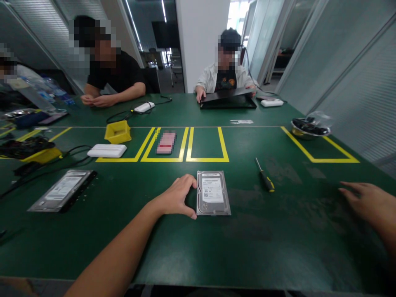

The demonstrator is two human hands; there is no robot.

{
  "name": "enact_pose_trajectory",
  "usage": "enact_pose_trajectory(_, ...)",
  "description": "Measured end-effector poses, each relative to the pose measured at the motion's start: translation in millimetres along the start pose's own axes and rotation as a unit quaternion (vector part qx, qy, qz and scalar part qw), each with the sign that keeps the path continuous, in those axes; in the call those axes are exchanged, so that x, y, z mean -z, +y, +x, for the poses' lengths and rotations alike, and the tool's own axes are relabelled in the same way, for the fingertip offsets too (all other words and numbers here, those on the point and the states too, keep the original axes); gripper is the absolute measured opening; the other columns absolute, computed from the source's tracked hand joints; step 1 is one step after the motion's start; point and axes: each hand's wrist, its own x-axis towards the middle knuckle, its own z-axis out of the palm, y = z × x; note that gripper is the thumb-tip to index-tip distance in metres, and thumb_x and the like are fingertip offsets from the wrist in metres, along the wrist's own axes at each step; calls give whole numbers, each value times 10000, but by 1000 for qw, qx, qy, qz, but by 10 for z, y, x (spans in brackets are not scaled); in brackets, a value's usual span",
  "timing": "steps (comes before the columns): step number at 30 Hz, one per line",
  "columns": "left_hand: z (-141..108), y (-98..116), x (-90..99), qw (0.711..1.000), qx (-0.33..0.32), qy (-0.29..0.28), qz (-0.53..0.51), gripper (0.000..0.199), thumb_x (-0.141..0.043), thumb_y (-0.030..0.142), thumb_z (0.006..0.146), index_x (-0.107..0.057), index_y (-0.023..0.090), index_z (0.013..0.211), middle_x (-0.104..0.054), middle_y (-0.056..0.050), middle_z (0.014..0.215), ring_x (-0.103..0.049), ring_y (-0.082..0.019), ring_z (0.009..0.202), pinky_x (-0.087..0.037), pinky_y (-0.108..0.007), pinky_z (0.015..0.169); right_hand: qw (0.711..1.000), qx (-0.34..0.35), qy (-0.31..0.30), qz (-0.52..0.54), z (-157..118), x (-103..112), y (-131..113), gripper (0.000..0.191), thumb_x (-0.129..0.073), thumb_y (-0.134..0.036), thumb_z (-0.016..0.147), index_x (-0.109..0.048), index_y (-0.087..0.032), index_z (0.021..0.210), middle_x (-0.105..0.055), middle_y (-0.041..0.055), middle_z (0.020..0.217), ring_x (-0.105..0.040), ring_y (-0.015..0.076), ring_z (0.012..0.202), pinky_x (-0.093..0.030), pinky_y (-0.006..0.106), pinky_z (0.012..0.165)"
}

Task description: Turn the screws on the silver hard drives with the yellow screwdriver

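A hard drive (213,194) with a white label lies flat on the green table in front of me. My left hand (177,196) rests at its left edge, thumb and fingers spread apart, the fingertips at or very near the drive's left side; whether they press on it I cannot tell. Off to the right, my right hand (369,202) hovers low or rests on the table, fingers stretched out and holding nothing. Between the drive and that hand lies a yellow-and-black screwdriver (265,177). Another hard drive (63,190) sits on the left of the table.
Yellow tape marks rectangles on the table (173,247). Farther back are a yellow bin (118,132), a white power bank (107,150), a pink pixelated item (166,142) and a metal bowl (310,131) of dark parts. Opposite, one person handles a black panel (229,97); another sits left.
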Motion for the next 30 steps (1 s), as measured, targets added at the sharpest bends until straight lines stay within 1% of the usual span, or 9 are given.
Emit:
enact_pose_trajectory(3, 0, 6, 4, 1000, 2, 4, 1, 794, -853, 596, 511, -433, 220, 1069, -494, -69, 1171, -483, -293, 1063, -395, -396, 901, 997, -37, -65, 21, 20, -5, 17, 367, -551, -314, 906, -727, -100, 1147, -643, 230, 1259, -599, 302, 1108, -426, 391, 852)
enact_pose_trajectory(6, 2, 0, -3, 1000, 4, 7, 2, 800, -858, 593, 502, -428, 219, 1064, -496, -69, 1154, -488, -287, 1042, -400, -399, 894, 995, -52, -78, 21, 15, -31, 39, 373, -523, -329, 905, -727, -134, 1150, -640, 212, 1277, -596, 315, 1101, -424, 397, 855)
enact_pose_trajectory(12, 10, -35, -30, 1000, -1, 15, 0, 822, -860, 605, 488, -428, 219, 1071, -496, -68, 1147, -490, -276, 1026, -403, -395, 881, 997, -44, -70, 1, 20, -188, 142, 418, -416, -406, 922, -733, -195, 1093, -680, 170, 1221, -623, 314, 1013, -464, 394, 814)
enact_pose_trajectory(14, 13, -41, -34, 1000, -4, 18, -3, 825, -853, 619, 488, -434, 218, 1075, -496, -69, 1146, -492, -277, 1024, -404, -394, 879, 998, -42, -50, -8, 30, -264, 206, 447, -377, -442, 921, -726, -215, 1084, -688, 157, 1204, -629, 317, 984, -474, 400, 785)
enact_pose_trajectory(16, 15, -41, -33, 1000, -5, 17, -5, 823, -847, 629, 494, -436, 216, 1075, -493, -70, 1148, -491, -278, 1029, -403, -395, 883, 999, -35, -20, -26, 36, -327, 274, 477, -354, -484, 912, -718, -224, 1079, -683, 149, 1211, -620, 321, 1008, -478, 402, 776)
enact_pose_trajectory(18, 15, -38, -30, 1000, -4, 15, -5, 816, -843, 632, 501, -437, 215, 1074, -490, -70, 1153, -489, -278, 1036, -401, -395, 888, 999, -30, -4, -40, 38, -362, 324, 491, -351, -515, 895, -716, -232, 1064, -674, 137, 1221, -612, 318, 1026, -482, 394, 769)
enact_pose_trajectory(21, 13, -35, -30, 1000, -4, 17, -4, 819, -841, 634, 502, -435, 218, 1079, -486, -68, 1160, -487, -277, 1036, -400, -394, 890, 998, -22, -11, -52, 40, -365, 343, 492, -349, -521, 879, -718, -240, 1043, -675, 124, 1198, -618, 306, 997, -487, 377, 747)
enact_pose_trajectory(25, 10, -38, -36, 1000, -2, 17, -4, 830, -845, 636, 491, -430, 222, 1077, -481, -68, 1168, -482, -274, 1039, -400, -391, 891, 998, -21, -18, -60, 51, -339, 307, 501, -326, -511, 890, -721, -243, 1042, -681, 119, 1166, -625, 303, 973, -488, 376, 707)
enact_pose_trajectory(30, 10, -36, -35, 1000, 2, 18, -9, 823, -844, 630, 490, -432, 222, 1074, -482, -67, 1167, -482, -276, 1044, -397, -397, 901, 997, -17, -28, -65, 21, -248, 220, 479, -328, -469, 922, -725, -226, 1036, -680, 144, 1164, -623, 315, 962, -468, 395, 671)
